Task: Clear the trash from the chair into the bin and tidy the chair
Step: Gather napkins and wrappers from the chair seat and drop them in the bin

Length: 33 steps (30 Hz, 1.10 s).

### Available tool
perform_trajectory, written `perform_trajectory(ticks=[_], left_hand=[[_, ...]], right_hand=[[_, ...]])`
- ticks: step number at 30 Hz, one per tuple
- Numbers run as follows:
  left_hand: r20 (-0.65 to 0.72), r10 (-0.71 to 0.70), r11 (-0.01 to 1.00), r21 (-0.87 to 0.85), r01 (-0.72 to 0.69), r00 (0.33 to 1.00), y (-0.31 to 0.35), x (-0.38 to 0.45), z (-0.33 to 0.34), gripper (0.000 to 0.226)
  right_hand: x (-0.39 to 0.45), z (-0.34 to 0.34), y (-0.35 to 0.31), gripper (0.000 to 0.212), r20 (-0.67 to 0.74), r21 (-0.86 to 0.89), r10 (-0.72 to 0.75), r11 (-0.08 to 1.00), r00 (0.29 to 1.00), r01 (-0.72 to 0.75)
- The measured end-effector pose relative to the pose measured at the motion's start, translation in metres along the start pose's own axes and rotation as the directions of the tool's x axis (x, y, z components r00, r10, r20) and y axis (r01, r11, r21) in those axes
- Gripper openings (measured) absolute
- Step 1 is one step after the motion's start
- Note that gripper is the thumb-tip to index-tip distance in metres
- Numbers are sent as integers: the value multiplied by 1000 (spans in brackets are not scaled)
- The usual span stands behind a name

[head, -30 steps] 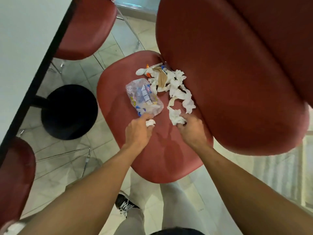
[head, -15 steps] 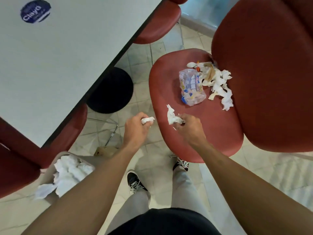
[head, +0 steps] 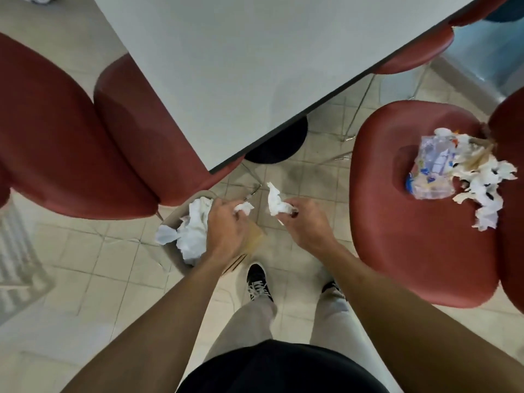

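Observation:
A red chair (head: 402,222) at the right carries a clear plastic wrapper (head: 432,168) and a heap of torn white tissues (head: 482,177) near its backrest. My left hand (head: 226,231) pinches a small white tissue scrap (head: 244,207) right over the bin (head: 181,259), a small floor bin holding crumpled white paper (head: 192,231). My right hand (head: 306,225) grips a larger crumpled tissue (head: 276,201) in the air, just right of the bin and left of the chair.
A grey table (head: 241,61) fills the upper middle, with its black round base (head: 278,143) on the tiled floor. Other red chairs (head: 71,137) stand at the left and far right. My feet (head: 258,282) are on the floor between bin and chair.
Both hands lifted tissue pieces off the chair seat and carried them left and down to the bin. The view swung left, so the chair now sits at the right.

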<state>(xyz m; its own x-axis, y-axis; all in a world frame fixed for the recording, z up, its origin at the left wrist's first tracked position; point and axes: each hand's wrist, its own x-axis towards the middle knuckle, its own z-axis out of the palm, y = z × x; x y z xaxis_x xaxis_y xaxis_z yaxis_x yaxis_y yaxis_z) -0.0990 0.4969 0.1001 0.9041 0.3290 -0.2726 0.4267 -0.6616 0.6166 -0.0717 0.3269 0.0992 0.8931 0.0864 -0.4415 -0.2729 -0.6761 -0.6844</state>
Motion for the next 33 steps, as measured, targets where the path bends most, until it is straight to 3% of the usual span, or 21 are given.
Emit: perform_trajectory(ticks=[4,9,16,23,27,33], left_hand=[[-47,-98,995,-17,97,994,-53,-1,-24,33],[-99,-248,968,-58,244,964,-99,-3,-43,16],[-96,-327,944,-85,319,940,-151,1,-41,13],[0,-336,941,-39,336,942,-167,1,-38,19],[-74,-312,950,-11,312,947,-157,2,-43,17],[-63,-148,986,66,152,987,-120,11,-38,19]], right_hand=[[3,44,-31,25,65,-68,-73,995,995,78],[4,94,-56,31,136,-104,-135,983,981,150],[3,149,-62,40,208,-116,-256,952,944,284],[12,169,-55,64,409,-337,-37,922,912,189],[13,160,-53,62,380,-315,-34,935,924,165],[15,125,-48,52,302,-242,-40,963,952,117]])
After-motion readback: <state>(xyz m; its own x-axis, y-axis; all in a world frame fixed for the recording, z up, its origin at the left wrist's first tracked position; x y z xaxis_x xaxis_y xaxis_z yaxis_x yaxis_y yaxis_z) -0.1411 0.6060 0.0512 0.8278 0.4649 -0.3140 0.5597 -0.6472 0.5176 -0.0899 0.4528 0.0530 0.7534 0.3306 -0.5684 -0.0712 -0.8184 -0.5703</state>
